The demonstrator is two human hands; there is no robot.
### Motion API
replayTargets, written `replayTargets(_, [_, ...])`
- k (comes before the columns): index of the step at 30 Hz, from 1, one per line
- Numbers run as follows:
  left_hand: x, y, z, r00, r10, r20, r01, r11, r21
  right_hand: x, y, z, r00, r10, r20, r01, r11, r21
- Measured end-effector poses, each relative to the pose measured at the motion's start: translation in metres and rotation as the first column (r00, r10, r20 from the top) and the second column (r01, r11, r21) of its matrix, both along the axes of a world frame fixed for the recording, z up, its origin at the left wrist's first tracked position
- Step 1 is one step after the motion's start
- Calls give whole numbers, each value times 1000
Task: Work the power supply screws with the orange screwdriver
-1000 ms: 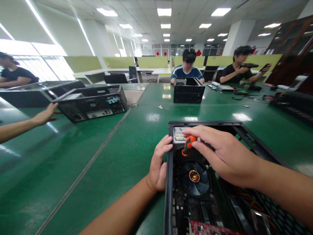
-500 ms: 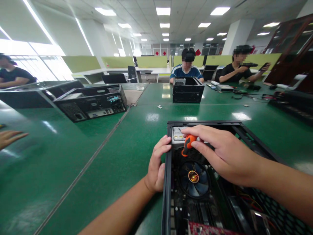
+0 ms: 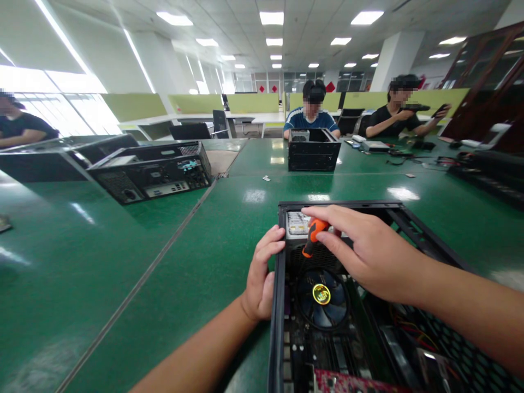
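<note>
Our right hand (image 3: 364,254) pinches the orange-black screwdriver (image 3: 314,234) over the open computer case (image 3: 279,305), just past the fan (image 3: 321,295); tilt probably aims it inside, tip unclear. Case lies on green table (image 3: 196,273). Left hand (image 3: 261,275) braces its side, fingers slightly spread, likely for steadiness.

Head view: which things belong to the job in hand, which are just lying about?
In the job:
orange-black screwdriver, in the right grip
open computer case, left grip against its side
fan inside the case

Lying about:
black case at left
small white piece on the table
silver box, back right
</note>
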State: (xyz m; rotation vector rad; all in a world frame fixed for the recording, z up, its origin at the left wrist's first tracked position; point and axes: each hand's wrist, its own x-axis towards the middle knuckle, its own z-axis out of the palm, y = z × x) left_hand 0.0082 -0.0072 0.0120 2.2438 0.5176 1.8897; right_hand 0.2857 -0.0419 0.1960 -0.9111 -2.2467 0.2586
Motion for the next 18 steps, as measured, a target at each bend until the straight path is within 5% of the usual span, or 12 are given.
replayTargets(10, [1,-1,1,1000,18,-7,-18,1000,6,1,-25,22,959,267,-91,-273,960,-58])
replayTargets(18, [0,0,-1,999,49,-16,-48,999,20,-1,-25,19,945,327,-36,-328,943,-56])
